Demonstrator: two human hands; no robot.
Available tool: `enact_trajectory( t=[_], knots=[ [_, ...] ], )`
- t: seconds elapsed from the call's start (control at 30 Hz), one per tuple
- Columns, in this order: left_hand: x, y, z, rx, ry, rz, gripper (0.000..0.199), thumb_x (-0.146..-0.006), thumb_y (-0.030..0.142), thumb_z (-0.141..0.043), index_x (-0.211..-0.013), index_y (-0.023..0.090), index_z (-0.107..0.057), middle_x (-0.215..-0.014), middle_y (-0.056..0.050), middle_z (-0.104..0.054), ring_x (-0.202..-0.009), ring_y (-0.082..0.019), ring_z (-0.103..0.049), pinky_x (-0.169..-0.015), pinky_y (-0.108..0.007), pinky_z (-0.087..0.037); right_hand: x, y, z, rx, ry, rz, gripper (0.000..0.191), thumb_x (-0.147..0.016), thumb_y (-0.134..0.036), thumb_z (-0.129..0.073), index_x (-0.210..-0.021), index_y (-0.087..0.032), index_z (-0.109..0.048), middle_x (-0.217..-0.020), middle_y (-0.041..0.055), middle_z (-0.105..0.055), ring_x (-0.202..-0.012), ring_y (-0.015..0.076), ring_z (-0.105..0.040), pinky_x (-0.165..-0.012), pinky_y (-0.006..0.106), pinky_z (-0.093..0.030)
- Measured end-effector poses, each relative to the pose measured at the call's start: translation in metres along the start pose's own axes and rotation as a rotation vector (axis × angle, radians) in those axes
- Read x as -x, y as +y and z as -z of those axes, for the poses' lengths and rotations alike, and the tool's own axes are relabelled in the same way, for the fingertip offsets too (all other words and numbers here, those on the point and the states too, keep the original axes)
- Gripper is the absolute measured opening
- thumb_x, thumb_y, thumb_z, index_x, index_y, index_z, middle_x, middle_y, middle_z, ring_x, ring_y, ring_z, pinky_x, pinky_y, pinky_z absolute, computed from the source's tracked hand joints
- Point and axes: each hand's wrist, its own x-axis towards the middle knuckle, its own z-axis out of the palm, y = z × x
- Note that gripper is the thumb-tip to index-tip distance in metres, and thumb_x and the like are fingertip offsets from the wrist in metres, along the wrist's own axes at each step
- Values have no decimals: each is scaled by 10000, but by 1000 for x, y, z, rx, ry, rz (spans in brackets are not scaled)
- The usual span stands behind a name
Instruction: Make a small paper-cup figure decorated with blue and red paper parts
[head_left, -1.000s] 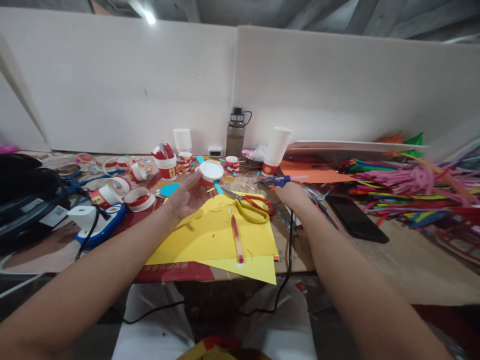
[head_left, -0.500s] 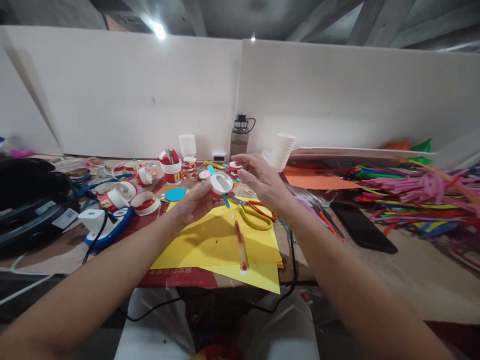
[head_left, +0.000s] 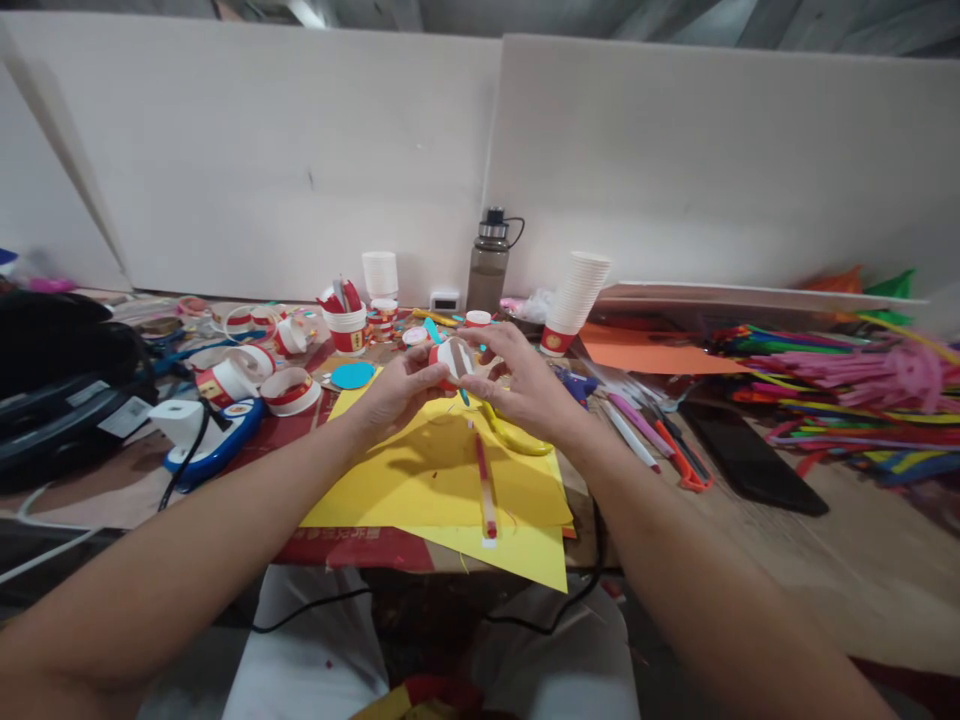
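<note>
We hold one cup piece [head_left: 450, 352], white with red side, above the yellow paper [head_left: 420, 485], near its far edge. Our left hand [head_left: 403, 394] is closed on its left side, gripping it. Our right hand [head_left: 519, 382] is half curled at its right side, with the thumb against it; whether this hand also grips, we cannot tell. Two teal strips [head_left: 432, 331] show beside the piece, one behind and one below.

We count one red pen [head_left: 484, 480] on the paper, one blue disc [head_left: 352, 376], one bottle [head_left: 488, 282], one phone [head_left: 750, 455], two stacks of white cups [head_left: 576, 298] and at least four cut rings [head_left: 291, 403] at the left. The pipe cleaners [head_left: 840, 365] are too many to count.

The paper reaches the near edge of the table [head_left: 840, 565]. At the left, the power strip [head_left: 217, 445] and the rings make the space narrow. For moving we have the most room at the right, where brown surface lies between the phone and the near edge.

This surface is flat, with small scraps scattered near the middle. Behind it stand two white boards [head_left: 300, 130], and grey beams [head_left: 832, 25] show above.
</note>
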Motion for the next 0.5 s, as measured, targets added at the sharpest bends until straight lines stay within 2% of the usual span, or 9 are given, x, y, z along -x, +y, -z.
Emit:
enact_trajectory(
  t=[0.27,0.5],
  knots=[
    [0,-1,0,-44,23,-24,319,-686,307,-812,-956,178,-701,-901,-31,-694,-746,-115,-628,-715,-232,-499,0,-3,-3,15,11,-33,460,-827,-326,-672,-1261,-260,-533,-1225,91,-484,-898,165,-563,-747,346,-554],
    [0,-3,2,-57,-14,4,381,-684,324,-811,-1016,174,-699,-931,-45,-685,-782,-127,-627,-721,-242,-516,-1,3,-7,-19,37,-34,408,-807,-276,-695,-1193,-253,-562,-1194,75,-520,-844,138,-571,-711,314,-569]
  ],
)
